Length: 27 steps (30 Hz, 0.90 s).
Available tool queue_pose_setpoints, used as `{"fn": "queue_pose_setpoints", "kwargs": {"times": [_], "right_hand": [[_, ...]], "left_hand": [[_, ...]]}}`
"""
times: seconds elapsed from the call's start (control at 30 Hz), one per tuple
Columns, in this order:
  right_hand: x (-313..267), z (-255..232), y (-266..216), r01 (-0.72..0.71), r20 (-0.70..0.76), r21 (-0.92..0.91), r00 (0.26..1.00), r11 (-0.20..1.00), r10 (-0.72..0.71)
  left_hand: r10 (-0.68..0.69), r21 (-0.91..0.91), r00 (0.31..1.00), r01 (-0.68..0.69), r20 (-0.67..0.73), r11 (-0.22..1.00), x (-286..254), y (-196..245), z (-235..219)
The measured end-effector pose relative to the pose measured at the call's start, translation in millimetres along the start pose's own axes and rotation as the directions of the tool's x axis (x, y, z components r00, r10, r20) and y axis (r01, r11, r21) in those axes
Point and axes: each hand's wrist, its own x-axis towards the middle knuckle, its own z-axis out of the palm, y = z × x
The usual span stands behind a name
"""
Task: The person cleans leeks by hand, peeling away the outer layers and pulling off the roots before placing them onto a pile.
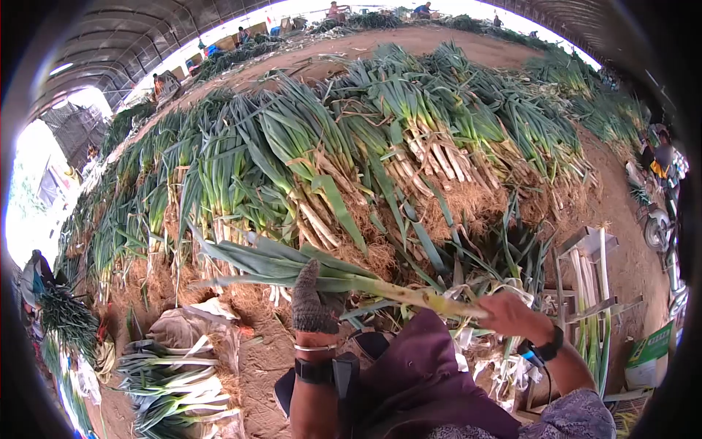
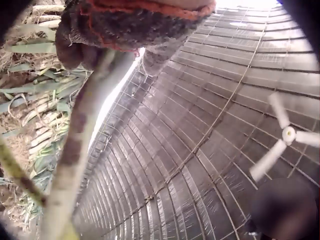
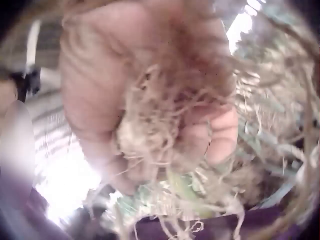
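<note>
A single leek (image 1: 402, 293) lies across the front of the body in the head view, green leaves to the left and pale root end to the right. My left hand (image 1: 316, 301), in a grey knit glove, grips it where the leaves fan out. From the left wrist view, brown blotches show on the pale stalk (image 2: 75, 135) below the glove (image 2: 130, 30). My bare right hand (image 1: 508, 318) holds the root end. Its fingers (image 3: 220, 132) curl around the stringy roots (image 3: 150, 120) in the right wrist view.
A long heap of untrimmed leeks (image 1: 314, 139) spreads ahead. Pale trimmed leeks (image 1: 183, 388) lie on sacking at lower left. To the right, a metal rack (image 1: 585, 241) holds upright leeks (image 1: 585, 293), near a green and white box (image 1: 649, 355). Peeled scraps (image 1: 482, 355) lie below my right hand.
</note>
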Motion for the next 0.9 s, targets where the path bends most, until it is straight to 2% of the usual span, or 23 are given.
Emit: {"fn": "queue_pose_setpoints", "kwargs": {"times": [0.03, 0.1, 0.2, 0.23, 0.27, 0.33, 0.43, 0.53, 0.57, 0.7, 0.77, 0.9], "right_hand": [[6.3, -1.4, -3.4, 0.044, -0.11, -0.009, 0.993, 0.999, -0.045], [26.7, 3.8, -6.4, 0.133, -0.322, -0.04, 0.937, 0.99, -0.139], [67.6, 6.9, -31.9, 0.327, -0.352, 0.149, 0.9, 0.933, -0.259], [80.3, -0.4, -46.1, 0.245, -0.175, 0.167, 0.961, 0.955, -0.216], [92.6, -7.2, -61.0, 0.159, 0.008, 0.167, 0.987, 0.973, -0.163], [118.9, -2.8, -79.4, 0.29, -0.08, 0.489, 0.954, 0.822, -0.289], [155.2, -7.1, -110.0, 0.305, -0.013, 0.536, 0.935, 0.787, -0.354], [170.4, -8.8, -137.3, 0.073, 0.21, 0.79, 0.901, 0.609, -0.379], [178.3, -3.5, -141.7, 0.151, 0.139, 0.797, 0.896, 0.585, -0.421], [194.9, 11.3, -149.6, 0.002, 0.124, 0.968, 0.867, 0.253, -0.483], [195.9, 12.1, -151.4, 0.009, 0.1, 0.976, 0.871, 0.218, -0.481], [196.0, 12.4, -147.6, 0.02, 0.078, 0.98, 0.875, 0.196, -0.478]], "left_hand": [[0.007, -0.013, 1.0, -0.007, -0.028, 1.0, -6.5, 1.3, 4.8], [0.059, -0.055, 0.998, -0.058, 0.015, 0.997, -12.5, 1.6, 8.7], [0.112, -0.095, 0.986, -0.1, 0.126, 0.99, -16.7, 8.1, 4.5], [0.122, -0.107, 0.977, -0.105, 0.172, 0.989, -16.5, 9.4, 2.5], [0.127, -0.108, 0.973, -0.108, 0.192, 0.988, -19.4, 13.1, 2.3], [0.137, -0.114, 0.965, -0.114, 0.225, 0.987, -29.3, 23.3, 1.7], [0.157, -0.109, 0.948, -0.132, 0.277, 0.985, -36.4, 35.4, -3.3], [0.25, -0.054, 0.934, -0.245, 0.256, 0.968, -43.1, 42.4, -4.7], [0.262, -0.043, 0.925, -0.26, 0.274, 0.965, -44.2, 45.1, -4.6], [0.293, 0.017, 0.907, -0.312, 0.303, 0.95, -46.8, 54.9, -3.9], [0.328, 0.046, 0.892, -0.358, 0.31, 0.932, -50.7, 56.5, 1.8], [0.298, 0.086, 0.895, -0.343, 0.332, 0.935, -41.7, 59.1, -8.3]]}}
